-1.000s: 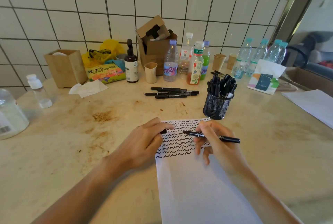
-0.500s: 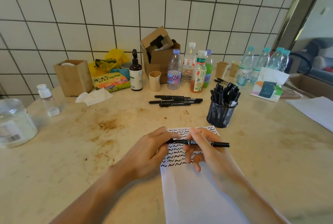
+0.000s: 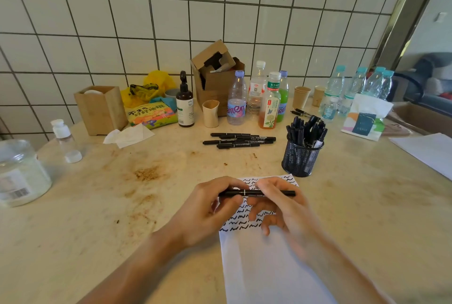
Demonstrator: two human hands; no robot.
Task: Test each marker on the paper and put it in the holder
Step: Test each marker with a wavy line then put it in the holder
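Note:
A black marker point(image 3: 256, 193) lies level between both hands above the paper point(image 3: 266, 267). My left hand point(image 3: 208, 210) grips its left end, where the cap sits. Its barrel is pinched by my right hand point(image 3: 283, 208). The cap looks closed on the marker. The upper part of the white paper is filled with rows of black squiggles. A black mesh holder point(image 3: 300, 159) full of black markers stands behind the paper to the right. Several loose black markers point(image 3: 238, 140) lie in a bunch further back on the table.
Bottles point(image 3: 269, 100), paper cups, a cardboard box point(image 3: 217, 76) and a wooden box point(image 3: 100, 110) line the tiled wall. A tissue pack point(image 3: 364, 117) and more white sheets point(image 3: 428, 149) lie at the right. A clear jar point(image 3: 19, 171) stands at the left edge.
The hands came together: the cap in my left hand went onto the marker's tip, and the marker turned level between both hands.

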